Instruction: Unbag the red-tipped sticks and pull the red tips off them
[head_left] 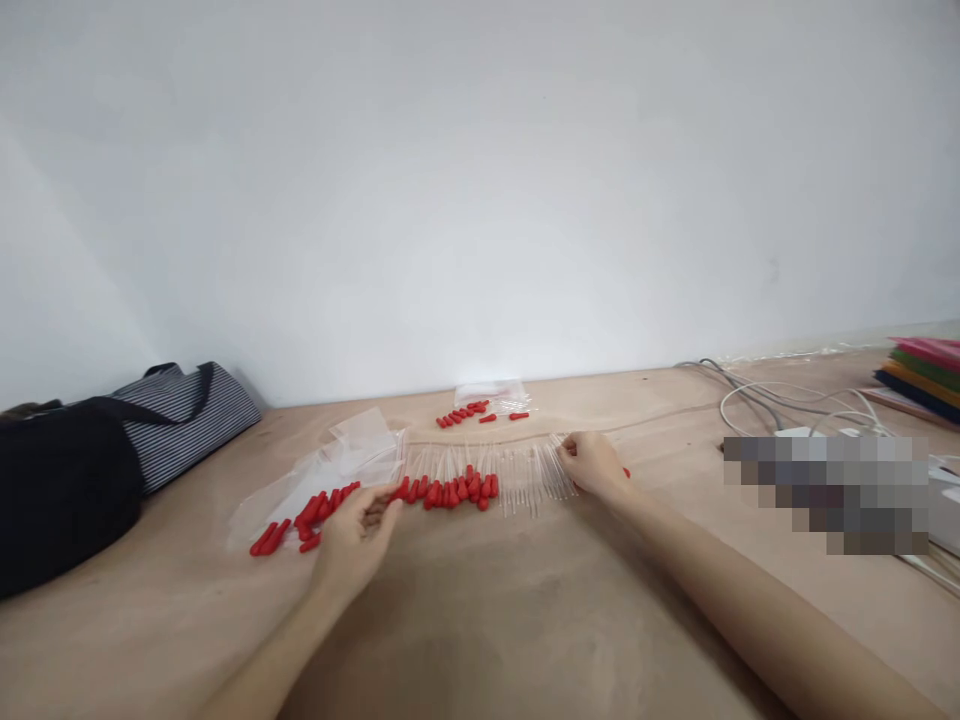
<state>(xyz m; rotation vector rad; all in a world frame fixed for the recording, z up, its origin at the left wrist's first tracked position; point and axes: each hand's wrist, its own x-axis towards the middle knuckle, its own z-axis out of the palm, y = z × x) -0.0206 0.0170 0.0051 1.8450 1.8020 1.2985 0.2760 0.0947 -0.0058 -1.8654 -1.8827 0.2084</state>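
Note:
My left hand (358, 530) is low over the table with its fingers curled. Thumb and forefinger close on a red rubber bulb (402, 489) at the left end of a row. In that row several red bulbs (453, 491) lie on the ends of thin clear tubes, like droppers. My right hand (589, 462) pinches near the upper end of the clear tubes (536, 480) lying bare side by side. A red tip shows behind its wrist. More loose red bulbs (315, 508) rest on a clear plastic bag (292, 490) left of my left hand.
Farther back, another plastic bag (491, 393) has tubes and red bulbs (461, 412) beside it. A black and striped bag (172, 420) stands at left. Cables (780, 400), a blurred-out patch and coloured folded sheets (926, 375) occupy the right. A white wall (480, 200) borders the table.

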